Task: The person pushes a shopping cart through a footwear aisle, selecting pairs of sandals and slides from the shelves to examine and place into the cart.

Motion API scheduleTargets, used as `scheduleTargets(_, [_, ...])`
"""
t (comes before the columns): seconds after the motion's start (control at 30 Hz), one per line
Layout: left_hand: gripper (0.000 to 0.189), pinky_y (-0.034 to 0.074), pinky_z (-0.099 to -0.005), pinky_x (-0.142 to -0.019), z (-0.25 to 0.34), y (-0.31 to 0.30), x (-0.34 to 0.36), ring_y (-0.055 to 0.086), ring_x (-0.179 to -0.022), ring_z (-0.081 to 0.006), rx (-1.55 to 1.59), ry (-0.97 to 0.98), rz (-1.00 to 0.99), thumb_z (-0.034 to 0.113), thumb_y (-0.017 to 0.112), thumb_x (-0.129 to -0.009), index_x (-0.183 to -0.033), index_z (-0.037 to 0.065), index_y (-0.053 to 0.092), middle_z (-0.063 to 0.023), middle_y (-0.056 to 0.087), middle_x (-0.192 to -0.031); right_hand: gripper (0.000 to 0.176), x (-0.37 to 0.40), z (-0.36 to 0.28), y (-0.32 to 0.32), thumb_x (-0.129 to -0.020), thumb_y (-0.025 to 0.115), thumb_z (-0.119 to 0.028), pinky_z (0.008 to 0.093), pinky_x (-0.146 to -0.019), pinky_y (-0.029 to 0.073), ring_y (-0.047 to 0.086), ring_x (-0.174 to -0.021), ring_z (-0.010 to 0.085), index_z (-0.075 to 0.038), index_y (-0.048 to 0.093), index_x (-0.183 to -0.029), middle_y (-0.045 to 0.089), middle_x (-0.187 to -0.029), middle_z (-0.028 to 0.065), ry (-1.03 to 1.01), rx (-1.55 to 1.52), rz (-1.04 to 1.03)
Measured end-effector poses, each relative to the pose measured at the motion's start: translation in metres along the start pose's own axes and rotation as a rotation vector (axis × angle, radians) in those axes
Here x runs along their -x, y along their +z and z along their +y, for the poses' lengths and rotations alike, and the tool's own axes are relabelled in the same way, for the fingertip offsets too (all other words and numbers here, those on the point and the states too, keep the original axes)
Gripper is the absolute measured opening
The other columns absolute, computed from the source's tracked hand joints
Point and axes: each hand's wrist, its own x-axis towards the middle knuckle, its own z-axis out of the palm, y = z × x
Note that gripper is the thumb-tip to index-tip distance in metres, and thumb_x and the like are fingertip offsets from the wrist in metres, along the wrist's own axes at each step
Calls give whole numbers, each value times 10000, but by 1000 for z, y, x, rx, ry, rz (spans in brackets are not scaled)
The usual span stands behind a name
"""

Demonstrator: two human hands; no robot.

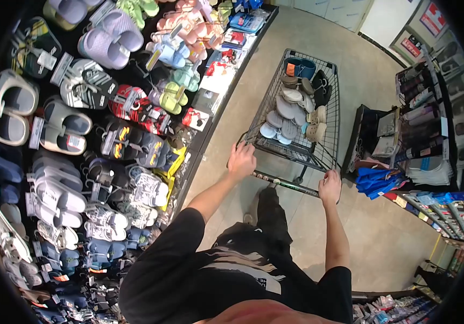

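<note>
A wire shopping cart (335, 116) stands in front of me. My left hand (241, 160) is closed round the left end of its frame, by the handle bar (286, 183). On the right side my right hand (329, 187) grips the frame near the other end of the bar. Inside the cart lie several pairs of shoes: grey and white clogs (289, 110) in the middle, beige clogs (315, 131) at the right, dark ones (322, 89) and a blue pair (300, 68) with an orange tag at the far end.
A long display of slippers and sandals (59, 194) runs along the left. At the right stand shelves with packaged goods (421, 129) and a blue plastic bag (375, 182). More packaged items (391, 309) lie at the lower right. Tiled floor (216, 205) shows around the cart.
</note>
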Motion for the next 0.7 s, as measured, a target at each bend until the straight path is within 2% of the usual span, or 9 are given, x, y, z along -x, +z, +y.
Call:
scheduleTargets(0.07, [318,288,-579,-1182,5,7,-25,491,-1361,-367,0,-13,-29,160,604,-857,-1144,31,649,-155,680,-1266,178,-28,10,1,-834,614,-99,475,-1080,407,488,-1356,352,-58,553,-996,620,-1233,195,-5,1,7])
scheduleTargets(0.23, [285,308,-571,-1162,7,16,-87,514,-1322,-354,0,-21,-51,136,611,-834,-1101,53,661,-134,678,-1248,208,-101,12,-7,-816,632,-107,480,-1087,416,509,-1325,369,-50,560,-1003,633,-1214,179,-58,4,-13])
scheduleTargets(0.27, [265,315,-564,-1156,8,19,-102,523,-1306,-346,-17,-11,-49,127,613,-823,-1074,59,667,-127,678,-1234,288,-114,16,-4,-818,640,-97,462,-1107,403,491,-1359,347,-38,591,-1095,638,-1204,153,-63,39,7])
scheduleTargets(0.3, [265,315,-564,-1156,8,26,-115,523,-1306,-346,1,5,-81,127,613,-823,-1074,59,667,-127,678,-1234,237,-129,16,-6,-818,627,-92,465,-1115,401,496,-1352,349,-43,586,-1046,641,-1186,157,-60,10,9])
scheduleTargets(0.37, [206,327,-547,-1146,1,35,-141,527,-1287,-335,-14,36,13,119,617,-801,-995,68,664,-122,673,-1189,208,-158,16,-9,-816,623,-85,466,-1115,402,498,-1350,349,-47,580,-1016,643,-1177,158,-55,6,0])
scheduleTargets(0.5, [182,352,-494,-1105,2,33,-192,552,-1217,-315,30,73,74,56,614,-781,-960,77,639,-103,623,-1106,142,-210,14,-8,-809,616,-70,469,-1112,405,501,-1347,347,-56,559,-939,652,-1148,155,-88,-41,32])
scheduleTargets(0.7, [184,356,-495,-1048,-5,41,-261,537,-1124,-294,-42,84,65,93,628,-779,-962,97,647,-102,578,-1054,175,-282,10,-7,-813,621,-88,465,-1116,403,511,-1345,347,-52,589,-981,662,-1152,148,-64,-13,12])
